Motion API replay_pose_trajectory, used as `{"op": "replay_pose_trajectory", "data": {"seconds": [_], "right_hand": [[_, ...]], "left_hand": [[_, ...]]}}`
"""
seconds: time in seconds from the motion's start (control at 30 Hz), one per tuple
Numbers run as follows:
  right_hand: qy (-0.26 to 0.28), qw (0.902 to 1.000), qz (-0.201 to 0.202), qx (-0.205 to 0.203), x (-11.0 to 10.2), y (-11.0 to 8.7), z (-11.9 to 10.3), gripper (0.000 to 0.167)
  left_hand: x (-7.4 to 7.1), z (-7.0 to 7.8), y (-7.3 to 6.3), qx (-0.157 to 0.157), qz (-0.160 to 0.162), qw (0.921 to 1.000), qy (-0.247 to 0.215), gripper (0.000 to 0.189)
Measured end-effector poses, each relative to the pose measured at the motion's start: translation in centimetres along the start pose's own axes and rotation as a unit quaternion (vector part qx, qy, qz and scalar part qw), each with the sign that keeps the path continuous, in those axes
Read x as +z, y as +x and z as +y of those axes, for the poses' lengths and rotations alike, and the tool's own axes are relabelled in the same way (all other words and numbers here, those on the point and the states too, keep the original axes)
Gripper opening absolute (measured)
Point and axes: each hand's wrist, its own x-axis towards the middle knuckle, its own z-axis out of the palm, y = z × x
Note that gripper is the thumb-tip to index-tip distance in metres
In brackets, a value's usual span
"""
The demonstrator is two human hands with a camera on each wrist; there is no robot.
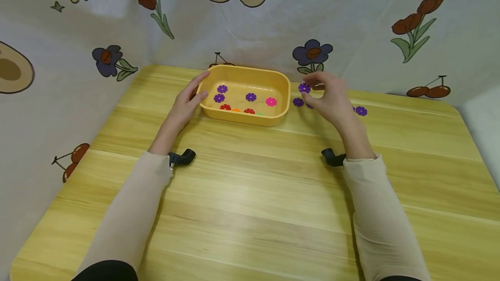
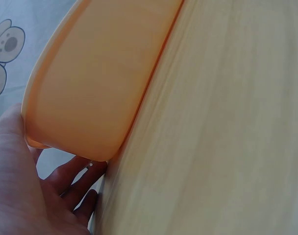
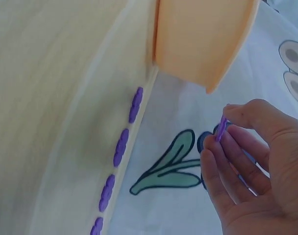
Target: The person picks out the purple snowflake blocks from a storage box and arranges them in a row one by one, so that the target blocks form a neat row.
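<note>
A shallow yellow plastic bin (image 1: 244, 118) stands near the back edge of the table. My left hand (image 1: 185, 101) grips its left end, thumb at the front corner and fingers along the end wall. In the left wrist view, the bin's side (image 2: 105, 73) fills the upper left and the hand's fingers (image 2: 85, 181) curve past its end. To the right of the bin, my right hand (image 1: 330, 96) pinches a purple flower-shaped disc (image 3: 221, 128) between thumb and fingers, raised above the table. Several more purple discs (image 3: 121, 147) lie in a row below it, partly hidden by this hand in the head view.
Inside the bin lie purple discs (image 1: 251, 97), a pink disc (image 1: 271, 102), red discs (image 1: 225, 107) and bits of orange and green behind the front wall. A patterned cloth (image 1: 250, 29) hangs behind the wooden table (image 1: 250, 194). Another purple disc (image 1: 361, 111) lies beyond the right wrist.
</note>
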Motion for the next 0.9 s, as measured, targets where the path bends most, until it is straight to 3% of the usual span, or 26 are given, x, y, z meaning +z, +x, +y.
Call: {"op": "replay_pose_trajectory", "data": {"seconds": [0.27,0.5,0.9], "right_hand": [[-0.007,0.9992,-0.001,0.038,-2.3,-1.7,2.4,0.037],[-0.024,0.9965,0.025,0.076,-4.8,-3.0,4.3,0.037],[-0.029,0.9949,0.026,0.093,-5.4,-3.5,5.3,0.039]], "left_hand": [[0.2,-0.1,0.0,-0.007,-0.004,0.9999,-0.009,0.06],[0.1,-0.1,-0.1,-0.007,0.0,0.9999,-0.012,0.058],[0.4,0.6,0.0,-0.016,-0.001,0.9998,-0.015,0.059]]}}
